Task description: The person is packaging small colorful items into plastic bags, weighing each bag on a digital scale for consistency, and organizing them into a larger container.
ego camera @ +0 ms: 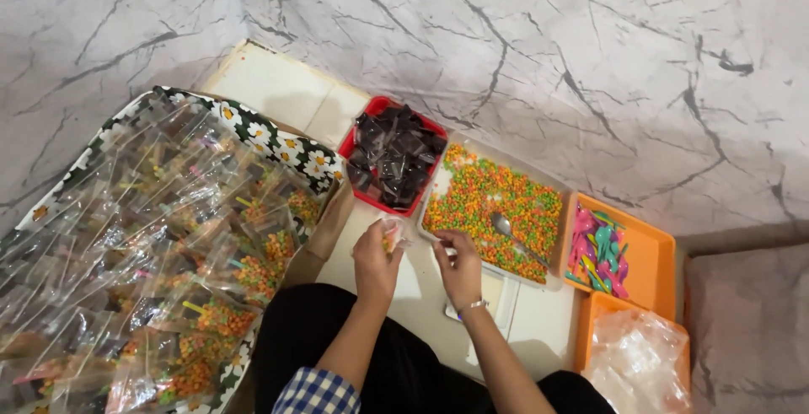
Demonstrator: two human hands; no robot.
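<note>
Layout, head view. Far left: large box (253,131) filled with packed clear bags (168,237). Right of it, farther back: tub (352,140) holding wrapped pieces (394,157). Right of the tub, touching it: tray (556,190) of small sweets (489,203), spoon (510,230) lying in them. Right of the tray: bin (653,254) containing what look like balloons (597,247). Nearer than that bin: second bin (594,304) with loose clear bags (636,359). Left hand (375,262) and right hand (459,264) sit side by side before the tray, a small bag (393,233) at the left hand.
</note>
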